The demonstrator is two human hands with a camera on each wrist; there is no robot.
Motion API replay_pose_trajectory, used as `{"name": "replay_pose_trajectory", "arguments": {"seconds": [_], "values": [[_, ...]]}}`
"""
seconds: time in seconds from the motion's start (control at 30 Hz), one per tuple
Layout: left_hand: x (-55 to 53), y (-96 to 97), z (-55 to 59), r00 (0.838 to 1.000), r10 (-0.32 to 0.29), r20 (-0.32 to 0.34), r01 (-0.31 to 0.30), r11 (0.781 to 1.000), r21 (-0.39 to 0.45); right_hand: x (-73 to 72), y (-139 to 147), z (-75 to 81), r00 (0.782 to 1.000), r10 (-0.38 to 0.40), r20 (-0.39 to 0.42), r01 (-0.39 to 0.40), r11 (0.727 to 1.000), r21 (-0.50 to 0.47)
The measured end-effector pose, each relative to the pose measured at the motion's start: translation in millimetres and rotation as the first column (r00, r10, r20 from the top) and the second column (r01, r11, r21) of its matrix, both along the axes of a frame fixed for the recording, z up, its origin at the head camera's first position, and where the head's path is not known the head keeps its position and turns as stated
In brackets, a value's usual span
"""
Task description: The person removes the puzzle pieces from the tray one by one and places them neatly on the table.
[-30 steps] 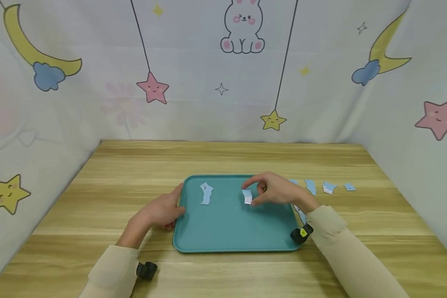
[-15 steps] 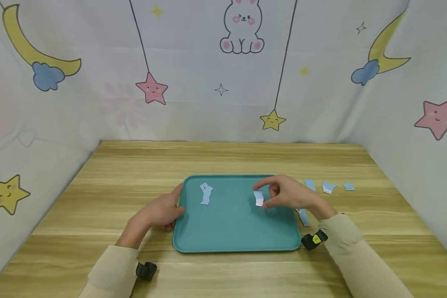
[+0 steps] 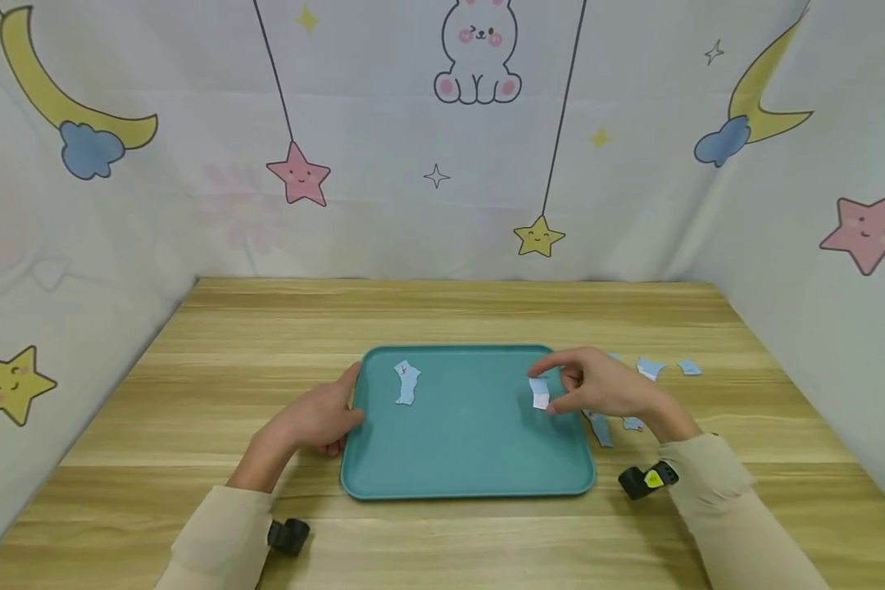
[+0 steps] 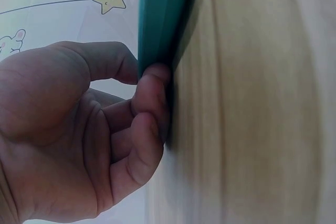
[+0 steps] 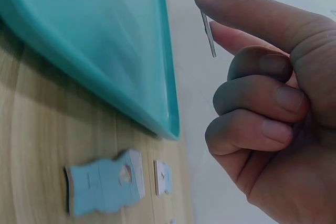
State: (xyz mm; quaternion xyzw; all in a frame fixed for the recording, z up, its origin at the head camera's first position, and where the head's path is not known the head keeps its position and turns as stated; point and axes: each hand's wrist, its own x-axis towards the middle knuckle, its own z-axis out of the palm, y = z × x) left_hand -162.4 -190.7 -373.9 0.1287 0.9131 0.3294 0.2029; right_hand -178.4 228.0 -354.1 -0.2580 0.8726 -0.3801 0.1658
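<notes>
The teal tray (image 3: 465,447) lies on the wooden table. My left hand (image 3: 328,414) grips its left side, thumb at the rim and fingers curled at its underside, as the left wrist view shows. Over the tray's right part, my right hand (image 3: 601,385) pinches a small light-blue and white puzzle piece (image 3: 540,393) between thumb and index finger. Seen edge-on in the right wrist view, that thin piece (image 5: 206,22) is held up off the tray, with the other fingers curled into the palm. One longer blue puzzle piece (image 3: 407,383) lies at the tray's upper left.
Several more blue puzzle pieces lie on the table right of the tray, among them a long piece (image 3: 600,428) close to its edge and a small piece (image 3: 690,367) farthest right. A printed cloth (image 3: 383,205) hangs behind the table and along both sides.
My right hand has moved to the right across the tray, carrying the pinched puzzle piece toward the right rim. My left hand and the tray have stayed in place.
</notes>
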Motion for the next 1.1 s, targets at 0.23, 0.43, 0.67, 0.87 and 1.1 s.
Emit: {"name": "replay_pose_trajectory", "arguments": {"seconds": [0.23,0.43,0.67,0.87,1.1], "values": [[0.0,1.2,1.3,1.000,0.001,0.009,-0.001,1.000,0.005,4.8,16.7,0.4,0.999,-0.027,-0.038,0.027,1.000,0.003],[0.4,1.6,1.4,1.000,0.001,0.006,-0.001,1.000,0.001,7.5,30.8,-0.4,0.998,-0.036,-0.058,0.035,0.999,-0.016],[0.7,1.3,0.2,1.000,0.005,0.013,-0.005,1.000,-0.002,12.7,45.5,1.8,0.997,-0.079,-0.025,0.078,0.996,-0.035],[0.2,1.1,-0.6,1.000,0.006,0.018,-0.006,1.000,0.001,15.5,58.0,-0.7,0.993,-0.110,-0.033,0.109,0.994,-0.030],[-0.4,0.6,-1.9,1.000,0.004,0.014,-0.004,1.000,-0.002,20.9,76.8,-0.9,0.990,-0.139,-0.017,0.138,0.989,-0.060]]}}
